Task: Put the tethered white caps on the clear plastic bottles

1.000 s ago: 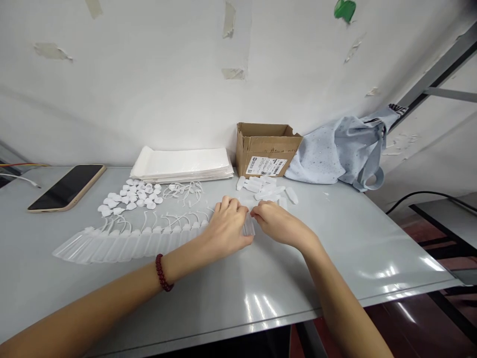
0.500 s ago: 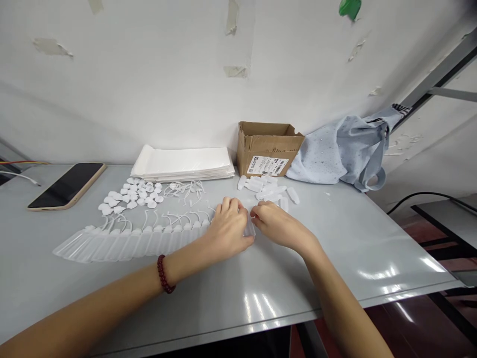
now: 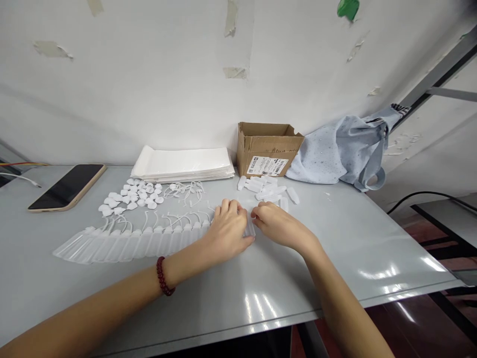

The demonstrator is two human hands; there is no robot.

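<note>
Ok so here's where we're at: our left hand (image 3: 227, 229) is curled closed and our right hand (image 3: 279, 226) is pinching in with its fingertips, both pressed around a clear plastic tube (image 3: 249, 226) lying on the surface (image 3: 335, 258) right between them. Behind us on that gray surface, against the taped-up white wall (image 3: 130, 84), sit a cardboard box (image 3: 268, 149) and a pale blue cloth bag (image 3: 343, 149). Off left there's a phone (image 3: 67, 186) lying face up, then a stack of plastic sleeves (image 3: 182, 165). A long row of clear tubes (image 3: 126, 244) with white strings fans out near our left hand, more loose tubes (image 3: 264, 190) sit just past our fingers, and little white tabs (image 3: 134, 196) are piled up too.
</note>
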